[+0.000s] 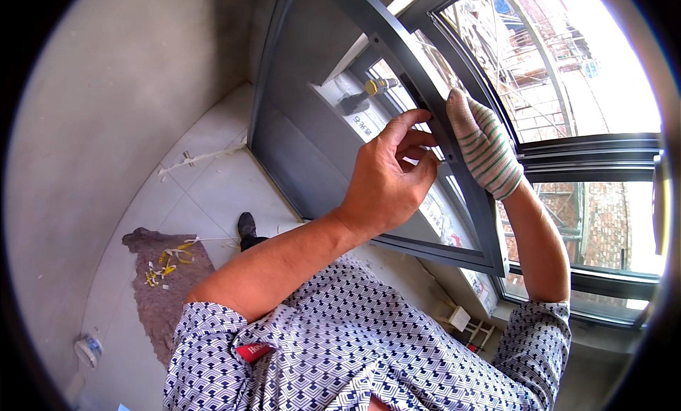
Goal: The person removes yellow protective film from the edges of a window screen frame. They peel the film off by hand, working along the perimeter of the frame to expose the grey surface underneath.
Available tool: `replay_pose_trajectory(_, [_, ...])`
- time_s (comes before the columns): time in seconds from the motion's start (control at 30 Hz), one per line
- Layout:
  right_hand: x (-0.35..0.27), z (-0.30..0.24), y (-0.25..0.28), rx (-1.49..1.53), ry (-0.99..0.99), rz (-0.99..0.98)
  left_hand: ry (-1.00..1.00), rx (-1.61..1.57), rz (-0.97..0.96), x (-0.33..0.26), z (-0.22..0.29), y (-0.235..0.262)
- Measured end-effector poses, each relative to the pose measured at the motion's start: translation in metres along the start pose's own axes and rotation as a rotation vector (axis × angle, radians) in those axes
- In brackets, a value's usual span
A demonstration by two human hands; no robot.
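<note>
along the wall-side edge of the tiled floor (pixel 213 191) sits a white tub (pixel 89 351), its markings too small to read; farther in, yellow strips (pixel 167 269) litter a brown cloth (pixel 157 304). a red shirt tag (pixel 254 351) bears pale lettering. the dark grey sash (pixel 474 191) stands before a yellow-and-black drill (pixel 379 87) and sill film (pixel 362 124) with dark printing. the bare left hand (pixel 394 170), half curled, meets the sash's inner side, its grip unclear; the gloved right hand (pixel 486 145) wraps the outer edge.

Daylight glares through the dark grey metal-framed window (pixel 590 147), washing out the upper right; the smooth grey wall (pixel 135 106) sits dimmer; fisheye distortion bends edges toward a black rim.
</note>
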State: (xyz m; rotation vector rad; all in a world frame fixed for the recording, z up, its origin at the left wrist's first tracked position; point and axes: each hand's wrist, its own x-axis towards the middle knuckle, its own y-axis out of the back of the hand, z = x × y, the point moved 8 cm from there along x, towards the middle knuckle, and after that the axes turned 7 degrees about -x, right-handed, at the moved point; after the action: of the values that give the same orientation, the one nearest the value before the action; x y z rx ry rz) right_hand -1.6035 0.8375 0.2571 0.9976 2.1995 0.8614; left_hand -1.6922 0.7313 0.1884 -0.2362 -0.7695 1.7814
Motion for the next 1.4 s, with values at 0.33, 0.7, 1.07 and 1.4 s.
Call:
replay_pose_trajectory(0.33, [-0.004, -0.008, -0.002, 0.051, -0.020, -0.016, -0.010, -0.030, -0.014, -0.001, 0.002, -0.001])
replay_pose_trajectory(0.7, [-0.004, -0.016, 0.000, -0.019, 0.023, -0.002, 0.187, -0.139, 0.059, 0.024, -0.007, 0.009])
replay_pose_trajectory(1.07, [-0.006, -0.014, -0.004, -0.115, 0.022, 0.033, 0.308, -0.152, 0.081, 0.027, -0.009, 0.013])
replay_pose_trajectory(1.4, [-0.007, -0.005, 0.002, -0.068, 0.005, 0.030, 0.348, -0.159, 0.002, 0.033, -0.014, 0.011])
